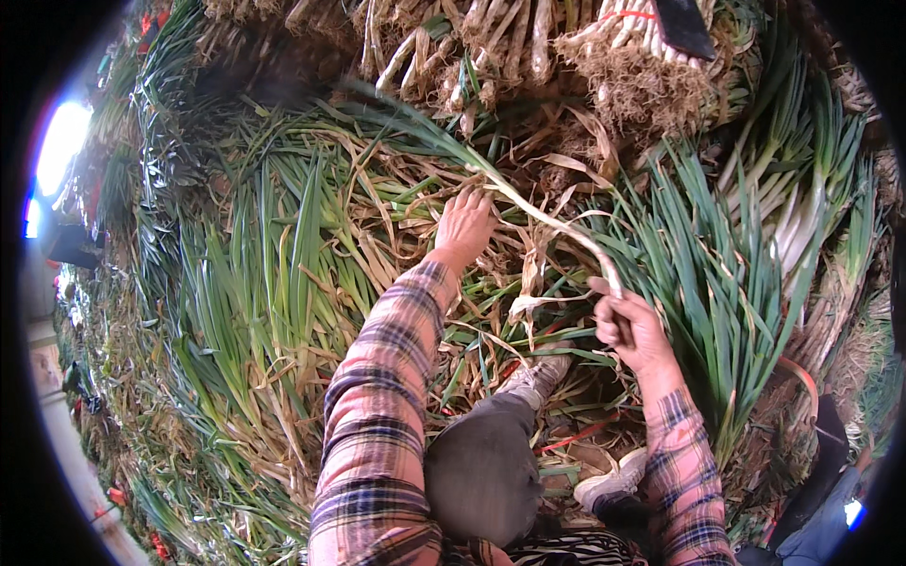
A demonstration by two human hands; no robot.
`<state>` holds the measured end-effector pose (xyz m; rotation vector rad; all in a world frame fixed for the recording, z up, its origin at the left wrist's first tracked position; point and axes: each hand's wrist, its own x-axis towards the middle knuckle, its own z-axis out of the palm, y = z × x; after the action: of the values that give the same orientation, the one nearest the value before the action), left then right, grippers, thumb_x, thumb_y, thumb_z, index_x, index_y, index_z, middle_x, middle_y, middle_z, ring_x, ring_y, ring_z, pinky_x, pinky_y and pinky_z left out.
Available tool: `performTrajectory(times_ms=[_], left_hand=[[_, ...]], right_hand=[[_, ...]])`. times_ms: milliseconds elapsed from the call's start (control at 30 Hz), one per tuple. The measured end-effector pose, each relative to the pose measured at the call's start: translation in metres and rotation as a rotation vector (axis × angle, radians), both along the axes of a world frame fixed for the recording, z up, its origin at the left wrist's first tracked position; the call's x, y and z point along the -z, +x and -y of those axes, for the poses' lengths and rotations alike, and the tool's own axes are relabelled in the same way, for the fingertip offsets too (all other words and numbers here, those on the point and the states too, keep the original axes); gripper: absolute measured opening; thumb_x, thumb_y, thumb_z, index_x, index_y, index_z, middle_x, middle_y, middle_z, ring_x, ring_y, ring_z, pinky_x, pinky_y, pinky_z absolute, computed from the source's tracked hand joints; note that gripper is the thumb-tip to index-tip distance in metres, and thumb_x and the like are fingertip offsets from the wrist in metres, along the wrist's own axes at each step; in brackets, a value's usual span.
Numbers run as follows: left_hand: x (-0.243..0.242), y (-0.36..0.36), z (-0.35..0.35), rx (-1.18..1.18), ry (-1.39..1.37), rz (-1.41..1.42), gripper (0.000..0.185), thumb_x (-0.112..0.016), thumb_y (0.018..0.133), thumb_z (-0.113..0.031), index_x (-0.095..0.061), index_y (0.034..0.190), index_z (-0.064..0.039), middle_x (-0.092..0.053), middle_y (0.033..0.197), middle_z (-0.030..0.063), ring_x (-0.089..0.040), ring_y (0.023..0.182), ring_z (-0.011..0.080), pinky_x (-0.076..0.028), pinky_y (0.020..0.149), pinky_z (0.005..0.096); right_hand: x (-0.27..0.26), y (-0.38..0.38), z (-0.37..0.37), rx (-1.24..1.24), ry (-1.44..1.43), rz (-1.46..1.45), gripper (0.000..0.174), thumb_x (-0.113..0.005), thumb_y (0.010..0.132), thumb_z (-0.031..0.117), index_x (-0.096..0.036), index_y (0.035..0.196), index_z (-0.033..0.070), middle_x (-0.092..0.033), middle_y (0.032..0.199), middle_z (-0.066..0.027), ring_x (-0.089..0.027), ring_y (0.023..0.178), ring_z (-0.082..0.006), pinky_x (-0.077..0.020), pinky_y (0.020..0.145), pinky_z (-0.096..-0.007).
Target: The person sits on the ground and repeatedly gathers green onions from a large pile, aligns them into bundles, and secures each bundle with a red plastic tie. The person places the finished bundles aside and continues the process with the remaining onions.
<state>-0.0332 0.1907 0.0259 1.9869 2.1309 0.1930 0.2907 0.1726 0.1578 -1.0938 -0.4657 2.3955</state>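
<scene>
My right hand (630, 322) is closed on the root end of a long green onion (541, 216), whose pale stalk slants up and left to green leaves. My left hand (466, 223), back upward, lies near the stalk's middle, over dry husks and leaves; its fingertips are partly hidden, so whether they grip anything does not show. Torn dry husk (529, 301) hangs between the hands. A heap of green onion leaves (276, 262) lies left of my left arm, and another bunch of green onions (708, 262) stands right of my right hand.
Bundled green onions with brown roots (640, 92) lie at the top, a dark flat object (683, 28) upon them. White-stalked green onions (800, 219) are at the right. Loose leaves surround my shoes (612, 481). Part of another person in blue trousers (817, 516) shows at the lower right.
</scene>
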Motion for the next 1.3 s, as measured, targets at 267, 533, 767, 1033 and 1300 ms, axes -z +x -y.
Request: performTrajectory(times_ms=[267, 533, 767, 1033, 1300], left_hand=[[0.032, 0.009, 0.015, 0.113, -0.414, -0.058, 0.06, -0.054, 0.096, -0.049, -0.056, 0.136, -0.005, -0.053, 0.139, 0.0127, -0.043, 0.135, 0.0307, -0.021, 0.119, 0.056], [0.029, -0.001, 0.138, 0.068, -0.07, 0.026, 0.062, -0.066, 0.091, -0.035, -0.048, 0.144, -0.007, -0.047, 0.147, 0.012, -0.034, 0.143, 0.0321, -0.019, 0.122, 0.0507], [0.036, -0.034, 0.212, -0.127, -0.3, -0.018, 0.037, -0.063, 0.092, -0.027, -0.062, 0.123, -0.006, -0.057, 0.133, 0.01, -0.043, 0.137, 0.0288, -0.021, 0.12, 0.0514], [0.028, -0.085, 0.263, 0.018, -0.661, -0.281, 0.023, -0.055, 0.094, -0.014, -0.063, 0.116, -0.011, -0.067, 0.113, 0.0039, -0.061, 0.114, 0.0217, -0.036, 0.106, 0.0428], [0.008, -0.144, 0.424, 0.062, -0.388, -0.448, 0.023, -0.059, 0.084, -0.017, -0.063, 0.105, -0.012, -0.06, 0.107, 0.0061, -0.053, 0.114, 0.0255, -0.035, 0.106, 0.0445]], right_hand=[[0.003, 0.009, 0.024, 0.141, 0.088, 0.109, 0.036, -0.058, 0.099, 0.013, -0.058, 0.132, -0.001, -0.068, 0.092, -0.0087, -0.064, 0.075, -0.0154, -0.0551, 0.069, -0.028], [0.004, -0.001, 0.039, 0.14, 0.147, 0.139, 0.036, -0.056, 0.098, 0.013, -0.057, 0.132, 0.001, -0.068, 0.094, -0.0079, -0.065, 0.077, -0.0154, -0.0546, 0.071, -0.028], [0.023, -0.013, 0.062, 0.19, 0.085, 0.125, 0.032, -0.056, 0.099, 0.009, -0.058, 0.13, 0.0, -0.07, 0.098, -0.0096, -0.066, 0.081, -0.0166, -0.0562, 0.073, -0.0296], [0.01, -0.006, 0.081, 0.216, 0.137, 0.132, 0.034, -0.057, 0.099, 0.01, -0.058, 0.131, 0.001, -0.069, 0.099, -0.0085, -0.066, 0.08, -0.0164, -0.0564, 0.073, -0.0289], [0.004, 0.038, 0.064, 0.36, 0.152, -0.014, 0.041, -0.066, 0.096, 0.017, -0.057, 0.133, 0.001, -0.07, 0.101, -0.0091, -0.064, 0.082, -0.0183, -0.0517, 0.073, -0.0298]])
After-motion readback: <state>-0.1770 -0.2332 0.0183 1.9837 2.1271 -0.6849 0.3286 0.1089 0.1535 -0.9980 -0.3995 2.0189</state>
